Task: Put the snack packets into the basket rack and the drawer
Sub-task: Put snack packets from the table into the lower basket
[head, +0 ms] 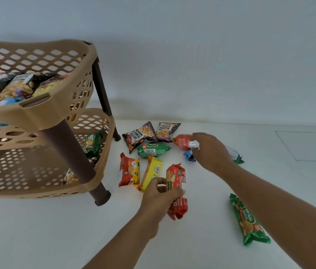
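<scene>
Nearest the viewer, the left hand [161,193] curled its fingers round a red biscuit packet [176,177], which lay on the white surface [56,230] with its long axis running from 6 to 12 o'clock. Farther off, at 1 o'clock of it, the right hand [209,152] gripped the silvery end of another packet [194,145] among the scattered pile. The basket rack [36,113] stood at 10 o'clock of both hands, nearer the left; no drawer was in view.
</scene>
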Motion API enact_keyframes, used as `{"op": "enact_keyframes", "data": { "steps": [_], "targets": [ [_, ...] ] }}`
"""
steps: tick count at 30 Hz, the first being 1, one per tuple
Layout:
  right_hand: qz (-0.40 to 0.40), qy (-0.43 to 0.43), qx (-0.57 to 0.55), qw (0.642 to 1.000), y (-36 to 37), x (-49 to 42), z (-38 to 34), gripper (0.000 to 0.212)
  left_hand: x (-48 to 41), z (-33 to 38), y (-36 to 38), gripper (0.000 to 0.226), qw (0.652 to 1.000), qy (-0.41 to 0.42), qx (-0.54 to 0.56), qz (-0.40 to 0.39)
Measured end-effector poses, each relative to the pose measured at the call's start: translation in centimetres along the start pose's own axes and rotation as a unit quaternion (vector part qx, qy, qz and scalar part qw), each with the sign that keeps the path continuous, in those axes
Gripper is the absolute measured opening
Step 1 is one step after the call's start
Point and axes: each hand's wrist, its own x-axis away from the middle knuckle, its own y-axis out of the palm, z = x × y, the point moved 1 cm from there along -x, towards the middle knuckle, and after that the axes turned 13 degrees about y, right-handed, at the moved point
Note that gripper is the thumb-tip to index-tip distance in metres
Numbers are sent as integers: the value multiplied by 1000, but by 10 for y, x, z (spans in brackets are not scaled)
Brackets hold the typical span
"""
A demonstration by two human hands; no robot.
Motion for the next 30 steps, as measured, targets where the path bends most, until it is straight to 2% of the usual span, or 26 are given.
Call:
{"op": "enact_keyframes", "data": {
  "steps": [9, 15, 19, 22, 25, 28, 30],
  "targets": [
    [-87, -1, 97, 991, 29, -64, -6, 63, -3, -12, -10, 53, 996, -37, 72, 24],
    [-58, -3, 170, 984, 40, -73, -9, 30, -2, -18, -12, 46, 993, -70, 85, 30],
    [-15, -8, 176, 984, 35, -70, -13, 22, 3, -17, -18, 49, 993, -79, 78, 44],
    [8, -16, 129, 991, 23, -63, -17, 25, 10, -13, -26, 47, 994, -75, 68, 47],
    [28, -33, 58, 997, 6, -45, -23, 41, 23, -5, -36, 51, 995, -71, 52, 50],
    [37, -21, -75, 996, -11, -10, -32, 52, 41, 2, -49, 50, 995, -58, 51, 57],
    [25, 12, -184, 983, -19, 17, -38, 51, 54, 3, -60, 47, 995, -49, 64, 63]
  ]
}}
